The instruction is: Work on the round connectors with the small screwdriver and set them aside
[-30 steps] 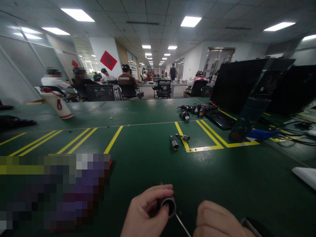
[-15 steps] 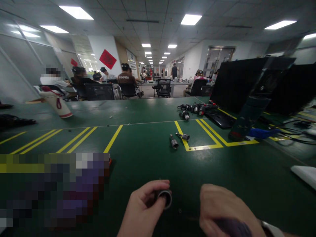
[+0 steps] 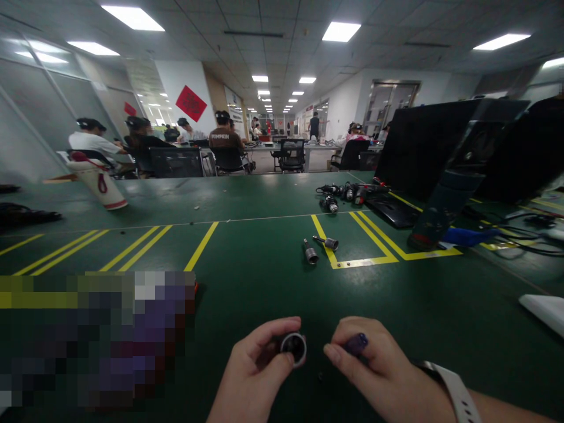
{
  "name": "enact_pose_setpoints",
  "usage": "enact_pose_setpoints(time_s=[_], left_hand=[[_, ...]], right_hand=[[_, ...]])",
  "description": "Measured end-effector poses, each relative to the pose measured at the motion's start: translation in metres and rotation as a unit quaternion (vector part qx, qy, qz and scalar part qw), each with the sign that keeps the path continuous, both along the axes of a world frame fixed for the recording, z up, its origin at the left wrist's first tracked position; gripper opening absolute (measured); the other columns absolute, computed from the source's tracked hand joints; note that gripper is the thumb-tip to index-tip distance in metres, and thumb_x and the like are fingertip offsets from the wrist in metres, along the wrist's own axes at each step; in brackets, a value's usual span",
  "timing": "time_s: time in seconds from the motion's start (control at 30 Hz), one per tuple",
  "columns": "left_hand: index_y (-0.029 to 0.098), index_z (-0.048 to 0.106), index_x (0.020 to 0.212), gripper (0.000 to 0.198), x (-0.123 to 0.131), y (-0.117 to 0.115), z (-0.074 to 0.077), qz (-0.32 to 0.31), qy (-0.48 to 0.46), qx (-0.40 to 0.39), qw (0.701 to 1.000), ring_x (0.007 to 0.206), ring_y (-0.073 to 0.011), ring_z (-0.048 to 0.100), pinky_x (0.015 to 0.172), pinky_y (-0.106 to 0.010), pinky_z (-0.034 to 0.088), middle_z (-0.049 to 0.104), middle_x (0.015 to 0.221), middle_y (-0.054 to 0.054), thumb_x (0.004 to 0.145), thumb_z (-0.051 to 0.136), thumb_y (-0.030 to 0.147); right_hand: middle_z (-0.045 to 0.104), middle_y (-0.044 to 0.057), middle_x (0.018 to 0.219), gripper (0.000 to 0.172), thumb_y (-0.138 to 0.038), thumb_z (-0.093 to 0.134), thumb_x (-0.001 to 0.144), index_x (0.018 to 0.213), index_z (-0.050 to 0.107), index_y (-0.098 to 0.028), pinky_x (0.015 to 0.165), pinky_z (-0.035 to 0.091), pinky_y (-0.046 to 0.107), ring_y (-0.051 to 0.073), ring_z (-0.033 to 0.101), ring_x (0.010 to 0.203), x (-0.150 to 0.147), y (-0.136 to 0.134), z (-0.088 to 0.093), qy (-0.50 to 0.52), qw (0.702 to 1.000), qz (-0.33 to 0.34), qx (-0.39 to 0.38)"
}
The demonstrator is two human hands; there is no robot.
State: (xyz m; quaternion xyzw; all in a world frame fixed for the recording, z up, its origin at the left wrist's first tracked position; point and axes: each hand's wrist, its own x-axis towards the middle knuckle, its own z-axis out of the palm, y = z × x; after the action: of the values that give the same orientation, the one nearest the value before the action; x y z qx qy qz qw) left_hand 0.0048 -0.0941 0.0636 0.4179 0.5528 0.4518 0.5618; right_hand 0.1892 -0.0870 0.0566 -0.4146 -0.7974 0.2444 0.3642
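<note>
My left hand (image 3: 258,367) is closed around a small round metal cylinder (image 3: 301,349), its hollow open end turned toward me. Thumb and fingers grip its rim; the rest of it is hidden in the hand. Just to the right, my right hand (image 3: 374,364) is closed on a tool with a dark purple, see-through handle (image 3: 358,342), which looks like a screwdriver; its tip is hidden by the fingers. The hands are close together but apart. A tiny dark piece (image 3: 320,376) lies on the table between them.
On the green table (image 3: 247,282) ahead lie two metal cylinders with thin stems, one (image 3: 311,252) upright-looking, one (image 3: 329,243) beside it. Further back are several dark metal parts (image 3: 330,202). A bottle (image 3: 445,205) stands right, a paper cup (image 3: 99,182) left. A blurred purple object (image 3: 163,329) lies near left.
My right hand has moved left and up toward the left hand and turned, so the handle's end now shows above the fingers. The left hand has tilted the cylinder's opening slightly more toward me.
</note>
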Motion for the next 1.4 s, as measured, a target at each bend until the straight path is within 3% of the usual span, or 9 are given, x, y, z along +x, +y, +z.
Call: enact_pose_setpoints(time_s=[0.23,0.33,0.47,0.6,0.7,0.8,0.87,1.03,1.4], left_hand=[[0.021,0.076,0.086,0.025,-0.002,0.001,-0.002,-0.009,0.009,-0.010,1.000,0.090,-0.0259,0.068,0.084,-0.037,0.051,0.075,0.096,-0.006,0.062,0.069,0.020],[0.021,0.076,0.087,0.027,-0.001,0.001,-0.002,-0.003,0.000,-0.019,1.000,0.091,-0.0263,0.068,0.084,-0.036,0.051,0.076,0.094,-0.006,0.061,0.069,0.020],[0.021,0.075,0.089,0.031,0.000,0.001,-0.003,0.007,-0.018,-0.029,0.999,0.091,-0.0269,0.068,0.081,-0.035,0.051,0.076,0.087,-0.005,0.059,0.070,0.018],[0.021,0.075,0.089,0.030,0.000,0.002,-0.003,0.004,-0.022,-0.024,0.999,0.088,-0.0261,0.068,0.079,-0.034,0.051,0.076,0.084,-0.004,0.059,0.070,0.018],[0.021,0.075,0.090,0.031,0.000,0.001,-0.004,0.003,-0.019,-0.019,1.000,0.088,-0.0252,0.068,0.078,-0.033,0.051,0.076,0.088,-0.005,0.060,0.070,0.018],[0.021,0.076,0.088,0.029,0.000,0.001,-0.004,0.000,-0.019,-0.008,1.000,0.090,-0.0251,0.067,0.077,-0.032,0.051,0.076,0.095,-0.006,0.060,0.069,0.018],[0.021,0.076,0.087,0.029,0.000,0.000,-0.004,-0.009,-0.018,0.000,1.000,0.089,-0.0251,0.068,0.078,-0.033,0.051,0.075,0.096,-0.007,0.060,0.069,0.017],[0.022,0.075,0.084,0.025,0.001,-0.002,-0.005,-0.002,-0.027,0.018,0.999,0.090,-0.0249,0.068,0.083,-0.036,0.051,0.074,0.103,-0.007,0.062,0.064,0.016],[0.021,0.075,0.076,0.020,-0.003,0.000,-0.011,-0.048,0.023,0.046,0.998,0.096,-0.0272,0.067,0.086,-0.040,0.051,0.073,0.106,-0.008,0.067,0.059,0.013]], right_hand=[[0.057,0.002,0.062,0.025,-0.028,0.047,0.088,0.068,0.057,-0.017,0.058,0.041,0.027,0.015,0.054,0.058,-0.002,0.002,-0.004,-0.012,0.999,0.002,-0.039],[0.052,-0.001,0.056,0.028,-0.035,0.050,0.086,0.065,0.055,-0.017,0.054,0.038,0.027,0.014,0.050,0.054,-0.003,0.009,-0.014,0.055,0.990,-0.016,-0.128],[0.044,-0.006,0.048,0.035,-0.046,0.059,0.081,0.063,0.053,-0.017,0.044,0.029,0.022,0.009,0.039,0.043,-0.004,0.025,-0.025,0.276,0.900,-0.036,-0.335],[0.038,-0.007,0.045,0.037,-0.043,0.060,0.082,0.058,0.049,-0.017,0.046,0.030,0.021,0.008,0.034,0.043,-0.003,0.027,-0.015,0.417,0.824,-0.016,-0.382],[0.043,-0.005,0.050,0.035,-0.041,0.056,0.086,0.061,0.052,-0.017,0.049,0.034,0.022,0.009,0.039,0.048,0.001,0.016,-0.001,0.444,0.851,0.018,-0.279],[0.053,0.000,0.060,0.029,-0.035,0.052,0.091,0.069,0.059,-0.017,0.053,0.039,0.024,0.012,0.048,0.056,0.005,0.004,0.008,0.304,0.948,0.065,-0.072],[0.058,0.003,0.063,0.027,-0.032,0.047,0.094,0.075,0.060,-0.017,0.056,0.042,0.026,0.014,0.053,0.060,0.005,-0.002,0.012,0.184,0.975,0.111,0.050],[0.065,0.005,0.067,0.025,-0.029,0.039,0.098,0.089,0.057,-0.016,0.062,0.046,0.027,0.014,0.057,0.063,0.002,-0.007,0.013,0.065,0.965,0.168,0.190],[0.062,0.003,0.061,0.049,-0.034,0.018,0.101,0.084,0.059,-0.015,0.060,0.043,0.027,0.014,0.054,0.060,-0.008,-0.009,-0.004,0.001,0.951,0.166,0.260]])
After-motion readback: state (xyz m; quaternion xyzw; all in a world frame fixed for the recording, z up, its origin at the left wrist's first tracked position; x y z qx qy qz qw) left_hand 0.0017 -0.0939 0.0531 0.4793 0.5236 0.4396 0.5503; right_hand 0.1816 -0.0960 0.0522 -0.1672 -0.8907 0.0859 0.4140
